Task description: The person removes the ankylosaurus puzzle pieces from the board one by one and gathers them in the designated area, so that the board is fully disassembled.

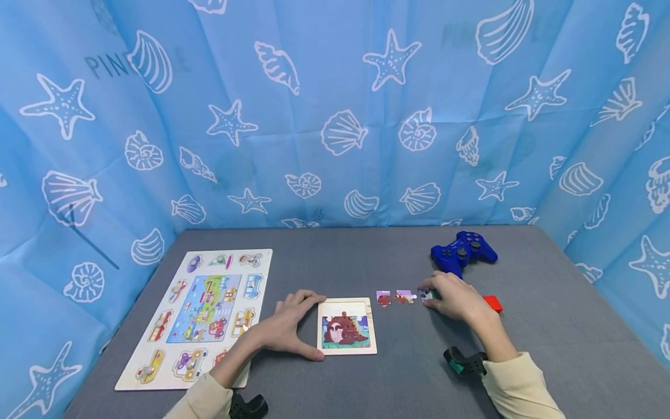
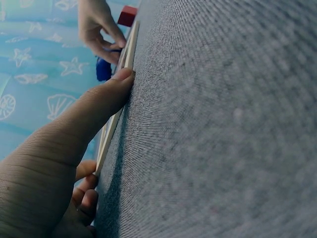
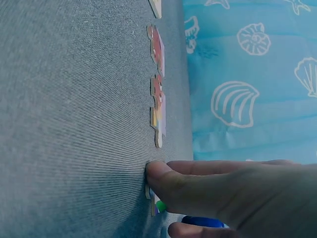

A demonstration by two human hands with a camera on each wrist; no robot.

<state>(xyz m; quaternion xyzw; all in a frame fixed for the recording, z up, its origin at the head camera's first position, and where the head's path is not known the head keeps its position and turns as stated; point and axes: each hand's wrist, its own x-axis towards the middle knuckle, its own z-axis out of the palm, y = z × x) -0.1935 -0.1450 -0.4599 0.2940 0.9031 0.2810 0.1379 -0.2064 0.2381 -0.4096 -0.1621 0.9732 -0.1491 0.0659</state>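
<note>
My left hand (image 1: pixel 285 326) spans the left side of a small wooden puzzle tray (image 1: pixel 373 326), thumb at its lower left corner and fingers at the upper left. Its lower part carries joined pieces with a brown spiky animal picture (image 1: pixel 345 330); bare wood shows along the top. To the right, my right hand (image 1: pixel 454 295) pinches a puzzle piece (image 3: pixel 154 202) with a green spot, close over the cloth and partly hidden by the thumb. Between tray and right hand lie two loose pieces, a red-and-purple one (image 1: pixel 384 298) and one with a knob (image 1: pixel 405 297).
A large vehicle peg puzzle board (image 1: pixel 178 355) lies at the left, partly behind my left forearm. Behind my right hand is a blue game controller (image 1: pixel 460 254), with a red block (image 1: pixel 493 303) beside the wrist. A blue seashell curtain (image 1: pixel 335 116) borders the grey table (image 1: pixel 408 378).
</note>
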